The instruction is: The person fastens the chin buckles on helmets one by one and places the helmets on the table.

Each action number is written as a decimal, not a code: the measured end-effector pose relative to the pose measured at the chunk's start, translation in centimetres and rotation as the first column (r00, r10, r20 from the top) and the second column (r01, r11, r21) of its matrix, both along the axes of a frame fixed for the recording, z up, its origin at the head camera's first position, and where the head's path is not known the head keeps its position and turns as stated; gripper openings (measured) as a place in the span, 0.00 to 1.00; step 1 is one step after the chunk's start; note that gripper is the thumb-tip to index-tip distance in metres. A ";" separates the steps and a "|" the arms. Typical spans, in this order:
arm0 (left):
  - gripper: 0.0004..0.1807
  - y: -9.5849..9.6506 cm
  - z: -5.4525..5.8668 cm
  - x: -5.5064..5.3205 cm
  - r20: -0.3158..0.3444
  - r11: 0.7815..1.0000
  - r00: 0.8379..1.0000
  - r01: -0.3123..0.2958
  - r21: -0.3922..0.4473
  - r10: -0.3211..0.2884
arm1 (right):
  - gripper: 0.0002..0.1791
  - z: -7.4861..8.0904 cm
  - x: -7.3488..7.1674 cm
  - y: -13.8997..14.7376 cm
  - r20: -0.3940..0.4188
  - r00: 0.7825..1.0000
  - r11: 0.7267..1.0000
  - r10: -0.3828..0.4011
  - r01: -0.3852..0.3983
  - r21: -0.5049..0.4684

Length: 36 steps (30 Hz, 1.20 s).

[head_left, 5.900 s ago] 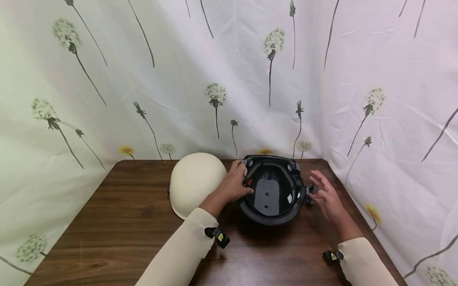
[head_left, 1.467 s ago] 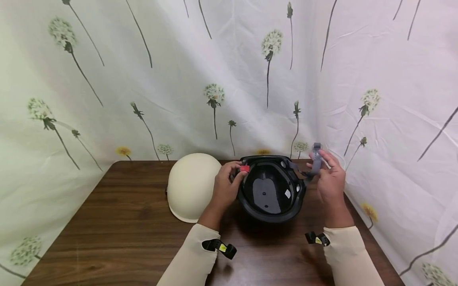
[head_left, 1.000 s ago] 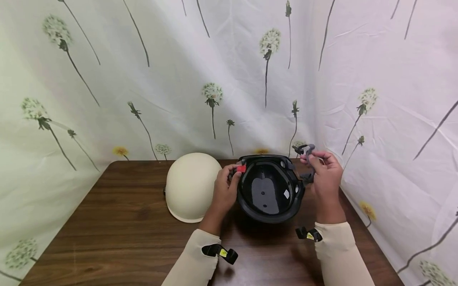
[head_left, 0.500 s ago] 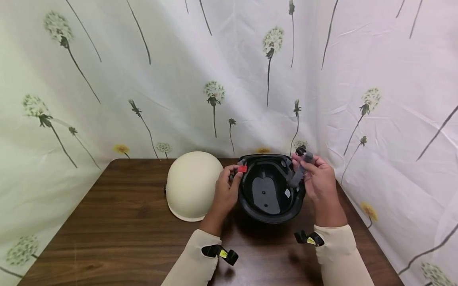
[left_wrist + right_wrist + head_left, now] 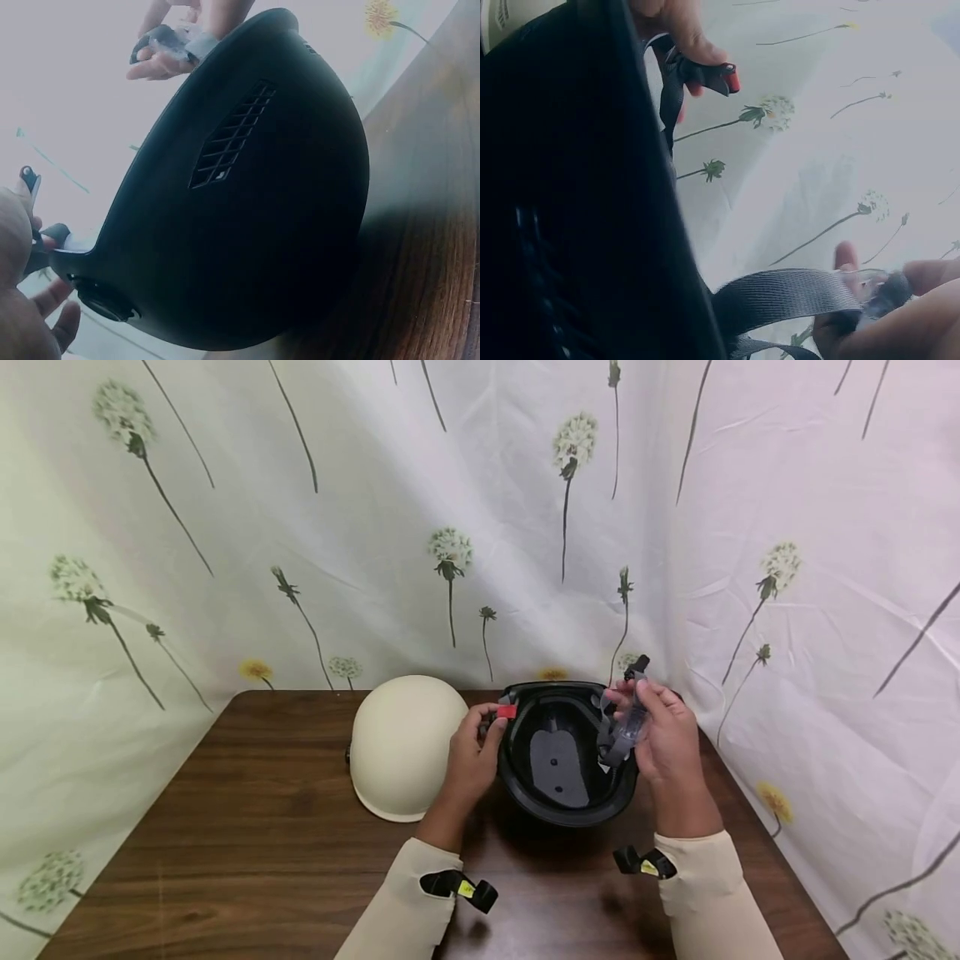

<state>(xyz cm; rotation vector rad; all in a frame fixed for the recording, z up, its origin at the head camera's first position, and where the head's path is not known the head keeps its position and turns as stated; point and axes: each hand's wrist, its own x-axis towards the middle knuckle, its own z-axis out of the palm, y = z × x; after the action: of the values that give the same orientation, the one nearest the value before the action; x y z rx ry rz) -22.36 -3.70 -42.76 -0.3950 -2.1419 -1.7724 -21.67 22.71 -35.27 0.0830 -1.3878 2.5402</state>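
A black helmet (image 5: pixel 570 814) lies upside down on the table, its padded inside facing up. At its left rim my left hand (image 5: pixel 471 756) pinches a red-and-black strap buckle (image 5: pixel 507 712); the red end also shows in the right wrist view. Over the right rim, my right hand (image 5: pixel 667 739) holds the grey chin strap (image 5: pixel 618 747), partly wrapped in clear plastic, with a black end piece (image 5: pixel 637 667) sticking up past the fingers. The left wrist view shows the helmet's vented outer shell (image 5: pixel 285 202). In the right wrist view the strap (image 5: pixel 780 292) runs from the rim to my right fingers.
A cream helmet (image 5: pixel 405 747) sits dome up, left of the black one and behind my left forearm. The brown wooden table (image 5: pixel 262 827) reaches back to a white, flower-printed curtain (image 5: pixel 360 527), which also hangs along both sides.
My left hand has gone from the rim to pinching the red buckle. My right hand has taken up the strap, lifted it and brought it left over the helmet's right rim.
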 end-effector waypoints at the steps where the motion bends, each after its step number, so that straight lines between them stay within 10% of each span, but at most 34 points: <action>1: 0.17 0.0 0.1 0.0 -0.002 1.000 1.000 0.001 0.001 -0.001 | 0.09 0.0 0.0 -0.1 -0.010 1.000 1.000 -0.015 0.015 0.009; 36: 0.15 0.4 0.5 0.2 -0.028 1.000 1.000 0.004 -0.029 -0.005 | 0.15 -0.7 0.6 -2.4 -0.250 0.965 0.918 -0.079 0.168 0.358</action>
<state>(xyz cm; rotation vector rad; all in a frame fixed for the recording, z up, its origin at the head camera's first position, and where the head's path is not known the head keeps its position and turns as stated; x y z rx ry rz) -22.12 -3.27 -42.22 -0.4306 -2.1515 -1.7293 -21.06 20.32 -36.00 0.3364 -1.7033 2.0543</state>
